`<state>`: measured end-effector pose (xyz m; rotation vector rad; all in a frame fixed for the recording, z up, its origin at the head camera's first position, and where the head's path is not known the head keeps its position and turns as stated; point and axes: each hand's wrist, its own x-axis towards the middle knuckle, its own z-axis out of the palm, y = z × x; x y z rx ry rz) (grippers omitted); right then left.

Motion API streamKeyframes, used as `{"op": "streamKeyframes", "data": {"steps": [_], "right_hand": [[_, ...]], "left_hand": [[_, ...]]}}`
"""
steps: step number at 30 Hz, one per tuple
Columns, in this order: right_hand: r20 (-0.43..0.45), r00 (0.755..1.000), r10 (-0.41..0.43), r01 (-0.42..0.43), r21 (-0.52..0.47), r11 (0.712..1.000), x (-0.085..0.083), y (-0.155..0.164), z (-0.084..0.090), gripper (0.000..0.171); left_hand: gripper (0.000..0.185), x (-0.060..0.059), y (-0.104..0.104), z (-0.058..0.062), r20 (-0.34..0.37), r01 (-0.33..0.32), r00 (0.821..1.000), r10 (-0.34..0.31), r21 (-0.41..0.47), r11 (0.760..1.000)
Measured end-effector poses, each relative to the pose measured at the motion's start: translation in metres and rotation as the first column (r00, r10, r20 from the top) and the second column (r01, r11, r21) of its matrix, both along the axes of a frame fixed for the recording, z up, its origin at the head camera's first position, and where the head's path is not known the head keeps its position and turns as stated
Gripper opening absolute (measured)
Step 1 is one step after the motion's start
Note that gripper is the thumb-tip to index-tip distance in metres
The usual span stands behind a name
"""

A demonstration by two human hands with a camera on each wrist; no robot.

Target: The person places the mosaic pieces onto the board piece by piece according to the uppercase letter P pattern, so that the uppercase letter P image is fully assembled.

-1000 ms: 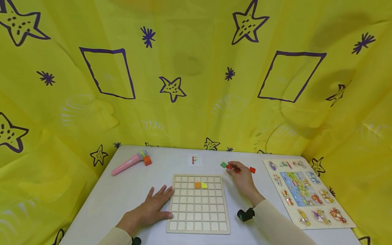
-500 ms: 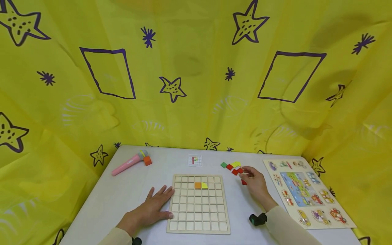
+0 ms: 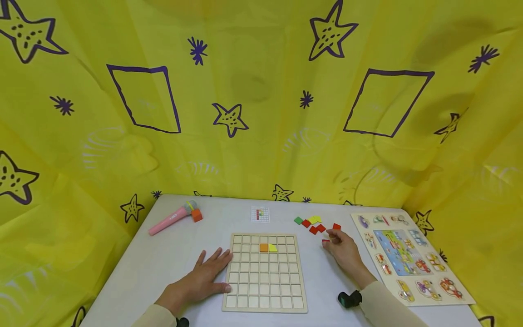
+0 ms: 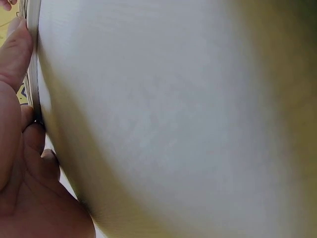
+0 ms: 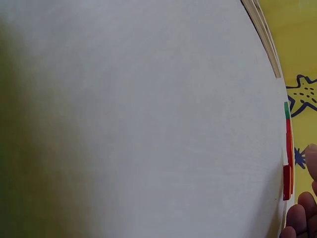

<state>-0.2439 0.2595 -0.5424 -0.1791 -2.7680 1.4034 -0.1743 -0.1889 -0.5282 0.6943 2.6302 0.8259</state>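
A wooden grid board (image 3: pixel 264 277) lies on the white table, with an orange tile (image 3: pixel 263 247) and a yellow tile (image 3: pixel 273 248) side by side in its second row. My left hand (image 3: pixel 204 277) rests flat on the table, fingers straight, thumb against the board's left edge (image 4: pixel 33 59). Right of the board, my right hand (image 3: pixel 329 240) pinches a small red tile (image 3: pixel 325 240) low over the table; the tile shows edge-on as red tile (image 5: pixel 286 182) beside my fingers (image 5: pixel 299 218). Behind it lie loose tiles: green (image 3: pixel 298 220), yellow (image 3: pixel 314 220) and red (image 3: pixel 313 230).
A small pattern card (image 3: pixel 260 214) lies behind the board. A pink toy microphone (image 3: pixel 169 219) and an orange cube (image 3: pixel 197 215) sit at the back left. A picture peg puzzle (image 3: pixel 408 256) fills the right side. Yellow printed cloth surrounds the table.
My right hand has drawn back from the tile pile, right and toward me, bringing one red tile with it. The pile now shows. The left hand has not moved.
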Motion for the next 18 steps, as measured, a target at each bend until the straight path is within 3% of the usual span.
{"op": "streamKeyframes", "data": {"steps": [13, 18], "right_hand": [[-0.01, 0.999, 0.042, -0.041, 0.11, 0.993, -0.0012, -0.0034, -0.0031, 0.04], [-0.002, 0.994, 0.108, -0.107, 0.083, 0.991, 0.0012, -0.0028, -0.0011, 0.036]], "left_hand": [[0.096, -0.0001, -0.0006, -0.0023, -0.004, -0.003, 1.0, 0.002, -0.013, 1.0], [0.097, -0.0006, 0.0, -0.003, 0.002, -0.003, 1.0, 0.003, -0.015, 1.0]]}}
